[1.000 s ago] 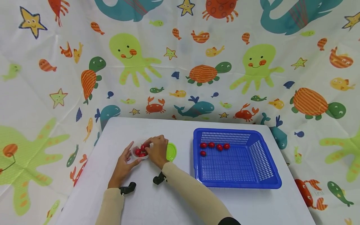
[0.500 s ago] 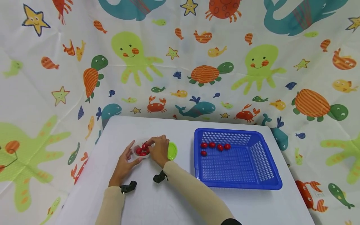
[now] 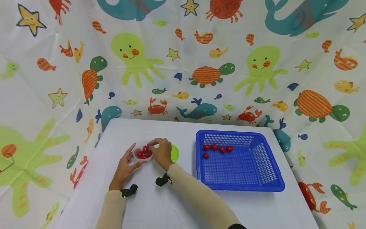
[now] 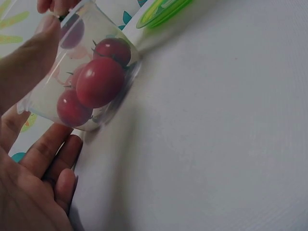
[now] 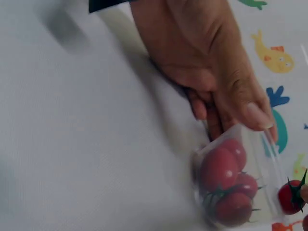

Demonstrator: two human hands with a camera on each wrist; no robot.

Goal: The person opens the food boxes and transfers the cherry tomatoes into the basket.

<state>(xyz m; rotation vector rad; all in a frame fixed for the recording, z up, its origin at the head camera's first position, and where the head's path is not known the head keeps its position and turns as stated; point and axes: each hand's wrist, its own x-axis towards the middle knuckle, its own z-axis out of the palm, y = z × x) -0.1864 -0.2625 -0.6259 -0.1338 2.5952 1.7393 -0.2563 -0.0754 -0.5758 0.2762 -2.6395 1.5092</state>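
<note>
My left hand [image 3: 124, 167] holds a small clear plastic container [image 4: 45, 102], thumb on one side and fingers on the other. Several red cherry tomatoes [image 4: 100, 83] with green stems lie inside, seen through its wall. At the container's mouth, my right hand [image 3: 163, 154] pinches another cherry tomato [image 5: 289, 196] by its stem side; only its fingertips show at the edge of the right wrist view. Just right of that hand lies a round green lid [image 3: 175, 154], partly hidden behind it.
To the right stands a blue plastic basket [image 3: 243, 187] with perforated sides. A few cherry tomatoes [image 3: 222, 149] lie in its back left part. Everything rests on a white-covered table [image 3: 160, 210]. Behind it hangs a curtain [image 3: 183, 47] printed with sea animals.
My right fingers have shifted slightly at the container's mouth. The left hand keeps its hold on the container, and the basket's tomatoes have stayed put.
</note>
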